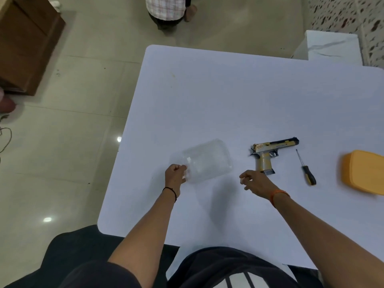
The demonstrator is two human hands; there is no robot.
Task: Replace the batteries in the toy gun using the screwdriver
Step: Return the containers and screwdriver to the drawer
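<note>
Toy gun is what I am here for, and it lies flat on the white table, gold and black, barrel pointing right and grip toward me, just beyond and slightly right of my right hand. Going from the left: my left hand, a dark thread at its wrist, has its fingers curled round the near edge of a clear plastic container, which sits tilted on the table. Next comes my right hand, an orange band at its wrist; it hovers over the table with the fingers loosely bent, pinching what looks like a small pale thing at the fingertips, though I cannot tell what it is. The butt of the gun's grip is right beside my knuckles, not touching. Further right lies the screwdriver, black and yellow handle nearest me, shaft pointing away, near the gun. At the right edge sits an orange lid.
</note>
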